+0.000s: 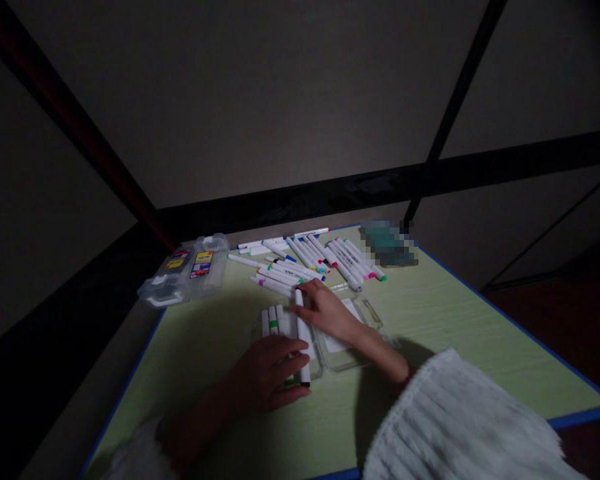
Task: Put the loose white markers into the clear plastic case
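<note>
A white marker with a black end stretches lengthwise between my two hands, over a clear plastic case that lies open on the table. My left hand is closed round its near end, fingers across the barrel and thumb below. At the far end, my right hand pinches the same marker between thumb and fingers. Several white markers lie side by side in the case's left half, partly hidden under my left hand. A white sheet shows in the right half, beneath my right forearm.
Many loose markers are spread across the back of the pale green table. A translucent case with labels sits at the back left edge. A blurred green item lies at the back right. A wall panel rises behind.
</note>
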Demonstrator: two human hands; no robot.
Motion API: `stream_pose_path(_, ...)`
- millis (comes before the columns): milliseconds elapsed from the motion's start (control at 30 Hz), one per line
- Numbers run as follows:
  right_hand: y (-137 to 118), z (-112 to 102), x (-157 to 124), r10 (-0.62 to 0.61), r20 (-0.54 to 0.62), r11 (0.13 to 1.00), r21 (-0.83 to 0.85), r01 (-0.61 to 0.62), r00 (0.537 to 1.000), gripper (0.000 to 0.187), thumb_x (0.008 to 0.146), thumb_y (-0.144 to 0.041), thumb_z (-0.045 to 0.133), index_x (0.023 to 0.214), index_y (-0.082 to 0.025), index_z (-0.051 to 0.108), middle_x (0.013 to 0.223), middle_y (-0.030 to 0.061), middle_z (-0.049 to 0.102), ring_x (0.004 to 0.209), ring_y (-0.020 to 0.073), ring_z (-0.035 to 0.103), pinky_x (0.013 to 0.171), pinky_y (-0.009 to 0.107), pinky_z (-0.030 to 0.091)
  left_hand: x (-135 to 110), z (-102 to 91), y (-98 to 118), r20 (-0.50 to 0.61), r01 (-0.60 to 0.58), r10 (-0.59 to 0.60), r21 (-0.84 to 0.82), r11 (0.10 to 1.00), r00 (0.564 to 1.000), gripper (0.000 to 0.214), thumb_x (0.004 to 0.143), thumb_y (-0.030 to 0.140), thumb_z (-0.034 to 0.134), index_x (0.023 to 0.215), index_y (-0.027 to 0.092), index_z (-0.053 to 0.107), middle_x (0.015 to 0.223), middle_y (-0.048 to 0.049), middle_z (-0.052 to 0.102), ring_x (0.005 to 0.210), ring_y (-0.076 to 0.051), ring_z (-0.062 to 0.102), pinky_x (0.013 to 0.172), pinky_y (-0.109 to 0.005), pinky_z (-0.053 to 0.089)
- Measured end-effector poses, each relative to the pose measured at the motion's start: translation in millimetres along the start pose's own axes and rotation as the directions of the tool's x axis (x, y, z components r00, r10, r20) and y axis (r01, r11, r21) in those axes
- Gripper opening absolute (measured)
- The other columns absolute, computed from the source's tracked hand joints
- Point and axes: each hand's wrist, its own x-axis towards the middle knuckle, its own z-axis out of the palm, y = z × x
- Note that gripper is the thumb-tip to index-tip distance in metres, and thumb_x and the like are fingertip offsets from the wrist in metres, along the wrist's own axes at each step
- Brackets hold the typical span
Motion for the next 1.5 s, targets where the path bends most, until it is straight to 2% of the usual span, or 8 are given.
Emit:
stream_pose_path(267,-2,3,-2,0.003,0.033,0.999,-0.036,-0.002,0.999,0.032,0.077,-0.028,0.055,0.107,-0.014,0.054,0.096,0.0075,0.051,0.089,0.0186,0.051,0.080,0.029,0.037,0,-0.6,1,0.045,0.048,-0.047,-0.038,0.998,0.998,0.030,0.080,0.039,0.052,0.099,0.015,0.054,0.100,-0.0099,0.062,0.090,-0.018,0.059,0.078,-0.029,0.048)
stream_pose_path(400,-4,2,-3,0.000,0.041,0.999,-0.047,0.002,0.999,0.033,0.078,-0.028,0.054,0.107,-0.014,0.053,0.095,0.0069,0.051,0.088,0.0183,0.051,0.080,0.029,0.037,-1,1.0,0,0.125,0.109,-0.101,-0.059,0.992,0.987,0.038,0.079,0.043,0.052,0.104,0.015,0.053,0.108,-0.0115,0.058,0.098,-0.020,0.055,0.083,-0.031,0.047)
stream_pose_path(567,-5,2,-3,-0.004,0.034,0.999,-0.041,0.005,0.999,0.033,0.078,-0.027,0.053,0.108,-0.014,0.053,0.093,0.0065,0.051,0.087,0.0182,0.052,0.079,0.029,0.037,2,-0.9,-3,0.202,0.212,-0.200,-0.040,0.977,0.959,0.060,0.074,0.054,0.052,0.119,0.014,0.046,0.119,-0.0156,0.049,0.109,-0.026,0.047,0.089,-0.038,0.042)
stream_pose_path(733,-3,4,-3,-0.021,0.036,0.997,-0.070,0.024,0.999,0.033,0.079,-0.027,0.051,0.108,-0.013,0.054,0.095,0.0073,0.052,0.089,0.0187,0.052,0.080,0.028,0.037,5,-6.0,-5,0.239,0.196,-0.175,-0.067,0.978,0.955,0.064,0.077,0.058,0.045,0.125,0.016,0.041,0.123,-0.0150,0.047,0.111,-0.027,0.043,0.093,-0.042,0.036)
stream_pose_path(867,-3,4,-2,-0.032,0.046,0.997,-0.076,0.035,0.998,0.033,0.079,-0.027,0.051,0.109,-0.013,0.054,0.095,0.0079,0.054,0.089,0.0193,0.052,0.079,0.029,0.038,5,-4.7,-6,0.231,0.203,-0.184,-0.063,0.977,0.955,0.056,0.080,0.050,0.045,0.124,0.017,0.044,0.122,-0.0134,0.049,0.111,-0.027,0.042,0.095,-0.044,0.034)
stream_pose_path(1100,0,3,-1,-0.072,0.061,0.995,-0.059,0.075,0.996,0.034,0.080,-0.027,0.052,0.110,-0.012,0.054,0.095,0.0081,0.056,0.088,0.0184,0.053,0.077,0.028,0.038,2,-0.1,-11,0.139,0.306,-0.292,-0.096,0.947,0.946,0.030,0.086,0.022,0.039,0.113,0.017,0.052,0.114,-0.0089,0.056,0.110,-0.019,0.046,0.096,-0.038,0.037)
stream_pose_path(1267,3,2,2,-0.070,0.074,0.997,-0.016,0.071,0.995,0.030,0.080,-0.026,0.054,0.106,-0.012,0.057,0.090,0.0064,0.058,0.076,0.0148,0.053,0.068,0.025,0.038,-2,1.0,-19,0.111,0.281,-0.270,-0.096,0.955,0.956,0.033,0.085,0.015,0.037,0.112,0.021,0.056,0.121,-0.0085,0.052,0.114,-0.019,0.043,0.096,-0.038,0.037)
stream_pose_path(1500,3,3,3,-0.068,0.074,0.998,0.017,0.067,0.995,0.024,0.081,-0.022,0.051,0.102,-0.013,0.060,0.083,0.0044,0.061,0.067,0.0130,0.053,0.063,0.023,0.036,0,-2.2,-19,0.166,0.281,-0.270,-0.048,0.958,0.948,0.037,0.085,0.011,0.037,0.115,0.021,0.055,0.127,-0.0086,0.046,0.119,-0.019,0.040,0.098,-0.036,0.037)
